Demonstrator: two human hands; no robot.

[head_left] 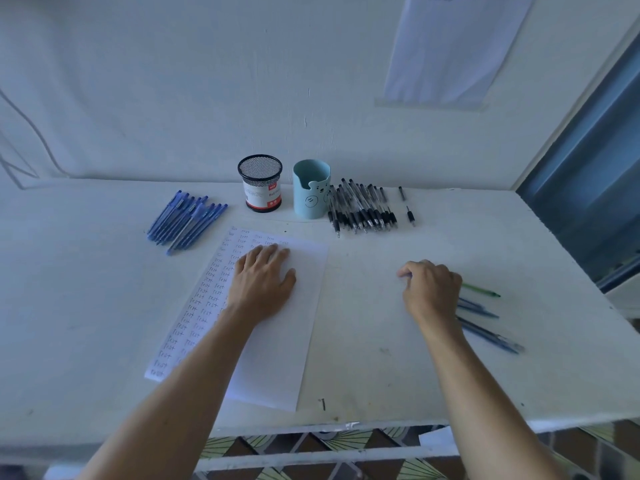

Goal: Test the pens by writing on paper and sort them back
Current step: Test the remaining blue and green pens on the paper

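Observation:
My left hand point(265, 282) lies flat, fingers straight, on a white paper sheet point(277, 358) whose left side is filled with columns of the handwritten word "test". My right hand point(431, 289) hovers knuckles-up over the table to the right of the sheet, fingers curled down. A green pen point(483, 291) sticks out from behind it, and whether the hand holds that pen is hidden. Two or three blue pens point(488, 336) lie loose just right of the wrist. A pile of blue pens point(187, 221) sits at the back left, and a row of black pens point(363, 209) at the back right.
A black mesh pen cup point(260, 183) and a light-blue bear cup point(311, 188) stand at the back centre against the wall. Two small black pen parts point(410, 216) lie right of the black pens. The white table's front edge point(346, 426) runs just below the sheet.

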